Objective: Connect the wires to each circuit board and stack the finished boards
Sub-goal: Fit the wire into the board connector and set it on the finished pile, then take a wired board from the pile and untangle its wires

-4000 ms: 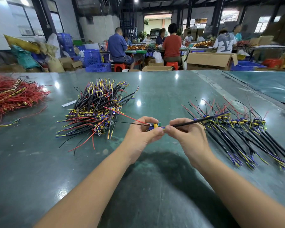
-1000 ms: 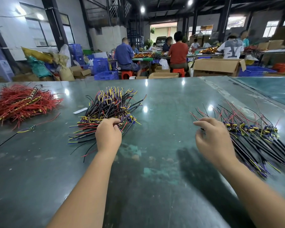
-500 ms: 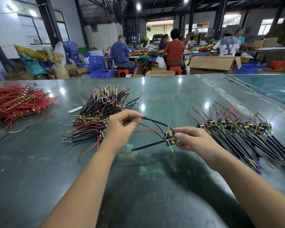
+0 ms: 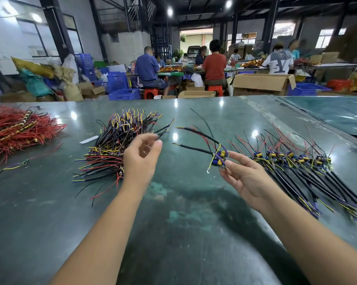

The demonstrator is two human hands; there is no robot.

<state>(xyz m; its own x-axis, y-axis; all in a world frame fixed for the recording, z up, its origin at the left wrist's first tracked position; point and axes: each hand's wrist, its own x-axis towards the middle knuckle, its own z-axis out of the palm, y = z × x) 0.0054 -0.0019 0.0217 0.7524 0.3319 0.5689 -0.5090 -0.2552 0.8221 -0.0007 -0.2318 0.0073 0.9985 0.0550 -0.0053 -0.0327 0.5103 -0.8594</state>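
Centre right of frame: right hand point(image 4: 247, 177) pinches a small circuit board point(image 4: 219, 158) by its lower edge, thumb and fingertips closed on it, lifted clear of the green table point(image 4: 173, 223). Two black sleeved leads and thin red and black wires fan up-left from the board; one yellow wire hangs loose with a bare hooked end.

Left hand point(image 4: 141, 159), centre of frame, holds nothing: fingers loosely curled, thumb and forefinger apart. Half a second ago it gripped the black leads of this same board, just drawn from the unfinished pile point(image 4: 120, 147) at centre left; a second ago the right hand was at the finished row.

Reading: the previous board is done and laid down, a fresh one is in hand, and the left hand is probably freed to catch the loose wire for hooking.

Finished boards point(image 4: 292, 159) lie in an overlapping row at right. Red wire bundle point(image 4: 19, 128) sits upper left, untouched.
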